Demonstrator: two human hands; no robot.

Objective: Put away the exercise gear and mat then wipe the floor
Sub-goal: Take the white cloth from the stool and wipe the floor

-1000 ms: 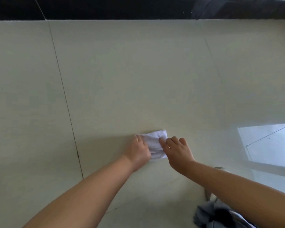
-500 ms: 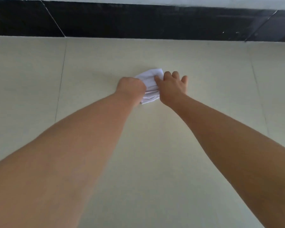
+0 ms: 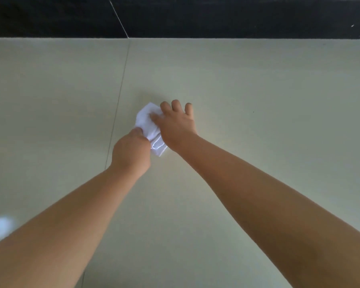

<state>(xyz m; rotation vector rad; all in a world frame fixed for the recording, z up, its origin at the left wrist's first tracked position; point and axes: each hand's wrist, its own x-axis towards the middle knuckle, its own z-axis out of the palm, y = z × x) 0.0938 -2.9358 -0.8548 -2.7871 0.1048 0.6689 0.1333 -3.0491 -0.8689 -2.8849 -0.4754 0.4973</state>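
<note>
A folded white cloth [image 3: 148, 124] lies on the pale cream tiled floor [image 3: 258, 100] in the middle of the head view. My left hand [image 3: 131, 151] is at the cloth's near left edge, fingers curled round it. My right hand [image 3: 176, 122] lies on the cloth's right side. Its thumb presses on top of the cloth and its fingers spread onto the floor beyond. Both bare forearms stretch forward from the bottom corners. No exercise gear or mat is in view.
A black band [image 3: 195, 17] runs across the top where the floor ends. A thin tile seam [image 3: 121, 96] runs down just left of the cloth. A bright light reflection [image 3: 0, 227] sits on the floor at the lower left.
Both hands pushed the cloth far forward toward the black band, then drew it back a little. The left hand now sits nearer to me than the right.
</note>
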